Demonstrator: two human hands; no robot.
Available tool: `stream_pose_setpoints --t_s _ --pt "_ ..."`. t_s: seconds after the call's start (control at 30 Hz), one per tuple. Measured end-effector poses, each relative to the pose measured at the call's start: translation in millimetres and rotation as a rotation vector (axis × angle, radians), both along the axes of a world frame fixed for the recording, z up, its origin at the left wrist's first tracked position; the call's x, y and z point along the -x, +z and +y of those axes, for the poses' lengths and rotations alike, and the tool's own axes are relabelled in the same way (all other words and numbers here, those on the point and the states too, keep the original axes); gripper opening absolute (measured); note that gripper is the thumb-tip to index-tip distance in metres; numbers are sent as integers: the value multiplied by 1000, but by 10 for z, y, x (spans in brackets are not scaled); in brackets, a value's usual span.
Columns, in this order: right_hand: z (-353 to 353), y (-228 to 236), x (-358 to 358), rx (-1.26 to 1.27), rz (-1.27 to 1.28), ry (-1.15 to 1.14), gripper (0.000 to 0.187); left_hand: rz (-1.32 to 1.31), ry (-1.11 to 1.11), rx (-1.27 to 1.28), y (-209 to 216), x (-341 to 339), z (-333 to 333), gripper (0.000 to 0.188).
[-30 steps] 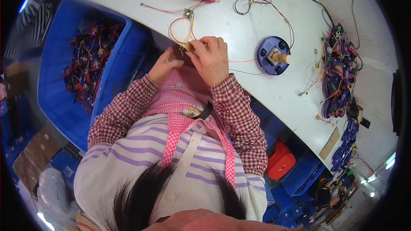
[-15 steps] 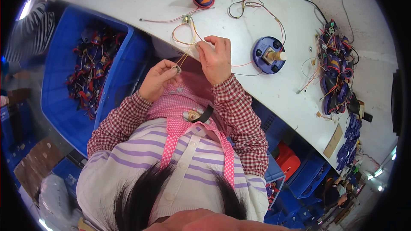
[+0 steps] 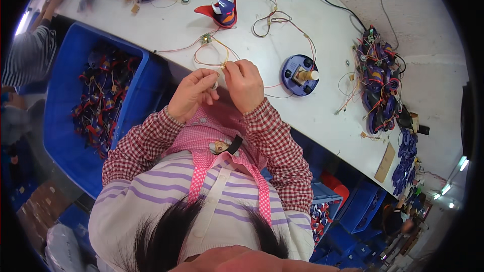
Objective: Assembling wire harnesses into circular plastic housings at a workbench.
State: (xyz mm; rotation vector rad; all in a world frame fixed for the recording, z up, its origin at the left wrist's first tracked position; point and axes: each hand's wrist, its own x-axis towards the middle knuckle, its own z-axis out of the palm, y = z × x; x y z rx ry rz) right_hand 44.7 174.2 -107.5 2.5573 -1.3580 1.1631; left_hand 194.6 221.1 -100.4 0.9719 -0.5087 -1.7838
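My left hand [image 3: 191, 94] is closed at the table's near edge, pinching a small round disc [image 3: 216, 85] that is mostly hidden by the fingers. Close beside it, my right hand [image 3: 245, 86] has thumb and fingers pressed together on thin yellow wires [image 3: 223, 64]. These wires loop back to a small green circuit board [image 3: 205, 38] lying on the table. Behind the board stands a purple toy head [image 3: 227, 19] with silver horns and a red collar. Right of my hands sits a round purple base [image 3: 291, 65] with a pale post, wired to a cable.
A large blue bin [image 3: 54, 115] full of wired toy heads stands at left. Several wired purple toy parts [image 3: 378, 78] are piled along the white table's [image 3: 335, 60] right side. Loose cable [image 3: 272, 20] lies behind the base. At far left is a co-worker's striped sleeve [image 3: 30, 55].
My hands have come together, the left one rising toward the right with the disc. The whole view has shifted slightly, so the table things appear further left.
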Motion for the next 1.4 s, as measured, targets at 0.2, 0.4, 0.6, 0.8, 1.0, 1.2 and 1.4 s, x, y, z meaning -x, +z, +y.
stream_pose_setpoints --t_s 0.2,0.4,0.6,0.8,1.0,1.2,1.4 --pt "85 79 -10 -40 -42 69 21 -39 -28 -31 -27 58 -158 23" --pt "183 94 21 -196 -196 126 25 -95 -5 -23 -17 88 -179 21" --pt "203 80 15 -409 -419 106 22 -111 -6 -43 8 124 -185 18" --pt "186 21 74 -408 -392 76 19 -94 28 -67 -18 153 -172 14" --pt "157 -9 108 -344 -394 121 18 -74 61 -61 7 174 -205 14" --pt "170 -67 136 -309 -411 113 18 -75 43 -45 -25 182 -182 14" --pt "222 -180 153 -333 -487 107 17 -153 -6 -53 -77 187 -192 16"
